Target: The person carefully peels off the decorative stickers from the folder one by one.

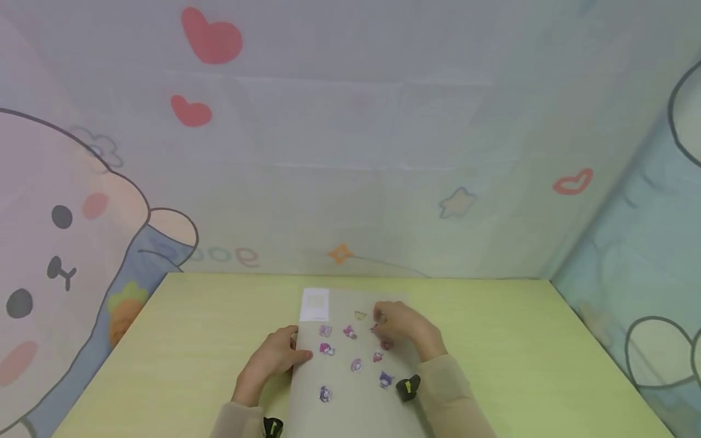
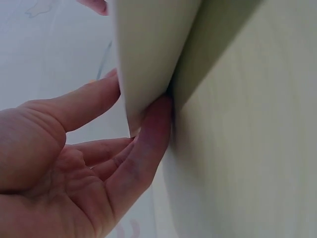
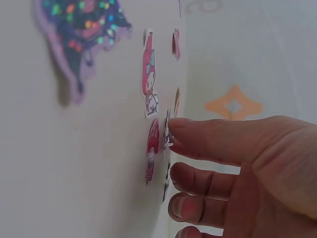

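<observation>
A pale board [image 1: 342, 401] lies lengthwise on the table, with several small cartoon stickers spread over its face. At its left edge my left hand [image 1: 276, 353] grips it. In the left wrist view the thumb [image 2: 94, 101] lies on the face side and a finger [image 2: 151, 144] reaches under the edge. My right hand [image 1: 402, 325] is over the upper right part of the board. Its thumb and forefinger pinch a small sticker [image 3: 167, 136], seen nearly edge-on in the right wrist view. The other fingers curl loosely beside the board. A pink-hooded sticker [image 3: 149, 79] is nearby.
A white card [image 1: 314, 304] sits at the board's upper left corner. The yellow-green table [image 1: 493, 340] extends on both sides, up to a printed cloth backdrop [image 1: 350, 134]. Black wrist devices, such as the right one [image 1: 408, 387], are at both sleeves. A glittery sticker [image 3: 84, 34] shows close up.
</observation>
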